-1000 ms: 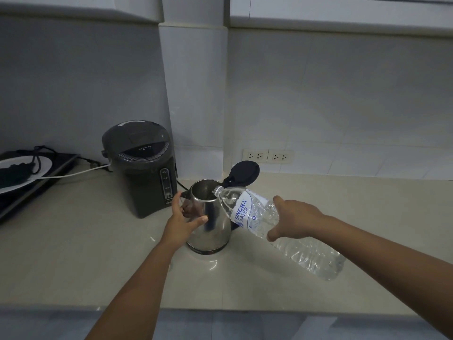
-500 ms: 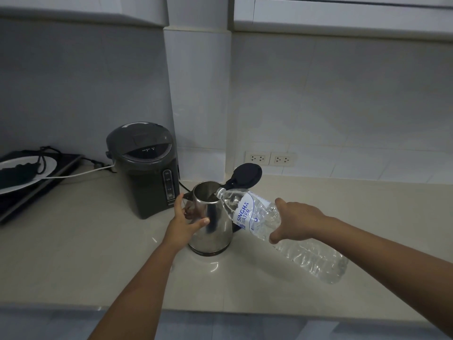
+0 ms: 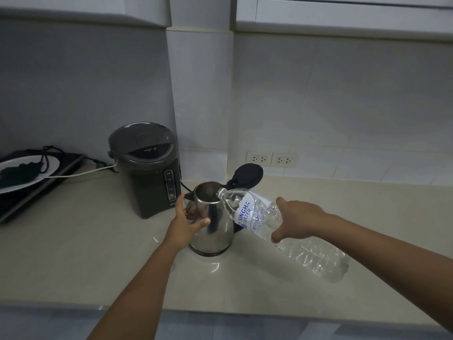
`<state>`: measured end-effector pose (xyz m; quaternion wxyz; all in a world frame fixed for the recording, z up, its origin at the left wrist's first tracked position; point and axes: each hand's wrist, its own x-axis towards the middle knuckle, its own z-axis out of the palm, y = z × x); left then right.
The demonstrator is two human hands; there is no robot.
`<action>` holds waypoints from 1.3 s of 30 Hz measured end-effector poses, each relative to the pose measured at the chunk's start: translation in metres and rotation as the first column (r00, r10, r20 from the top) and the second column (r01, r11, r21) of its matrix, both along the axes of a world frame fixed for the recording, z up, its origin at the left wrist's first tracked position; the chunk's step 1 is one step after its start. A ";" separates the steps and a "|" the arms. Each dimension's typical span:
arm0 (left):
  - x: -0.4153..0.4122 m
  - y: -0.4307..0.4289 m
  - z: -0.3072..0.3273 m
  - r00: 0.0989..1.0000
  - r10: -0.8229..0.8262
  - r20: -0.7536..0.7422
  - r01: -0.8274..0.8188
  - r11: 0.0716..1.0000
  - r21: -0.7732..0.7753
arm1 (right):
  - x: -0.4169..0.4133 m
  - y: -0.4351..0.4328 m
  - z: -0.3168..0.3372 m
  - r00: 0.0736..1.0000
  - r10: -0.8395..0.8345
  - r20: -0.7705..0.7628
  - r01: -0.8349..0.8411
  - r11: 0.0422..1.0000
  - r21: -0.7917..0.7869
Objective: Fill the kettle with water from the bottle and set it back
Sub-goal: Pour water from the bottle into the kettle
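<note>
A steel kettle (image 3: pixel 217 224) stands on the beige counter (image 3: pixel 73 241) with its black lid (image 3: pixel 247 175) flipped up at the back. My left hand (image 3: pixel 185 223) grips the kettle's body from the left side. My right hand (image 3: pixel 297 220) holds a clear plastic water bottle (image 3: pixel 257 214) with a blue-lettered label around its middle. The bottle lies tilted, its uncapped mouth over the kettle's open rim and its base lower right toward me. Water inside the kettle cannot be made out.
A dark grey electric water boiler (image 3: pixel 147 168) stands just left of the kettle. Further left lies a black cooktop (image 3: pixel 36 182) with a white plate and cords. Two wall sockets (image 3: pixel 272 159) sit behind. The counter's front edge (image 3: pixel 245 312) runs below my arms.
The bottle's mouth has stayed over the kettle's rim, and both hands keep their grips. The view has shifted slightly, so everything sits a little lower in frame.
</note>
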<state>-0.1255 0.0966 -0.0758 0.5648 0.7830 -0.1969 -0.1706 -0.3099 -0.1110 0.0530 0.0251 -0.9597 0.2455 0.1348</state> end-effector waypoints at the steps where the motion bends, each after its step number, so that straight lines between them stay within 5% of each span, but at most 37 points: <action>1: 0.000 0.000 0.000 1.000 -0.001 0.002 0.001 1.000 0.001 | 0.000 0.000 0.000 1.000 0.002 -0.002 -0.002 1.000 -0.001; 39: 0.005 -0.003 -0.020 0.996 0.008 0.084 -0.017 0.995 0.100 | 0.005 -0.001 0.005 0.999 0.008 -0.039 -0.010 0.999 -0.041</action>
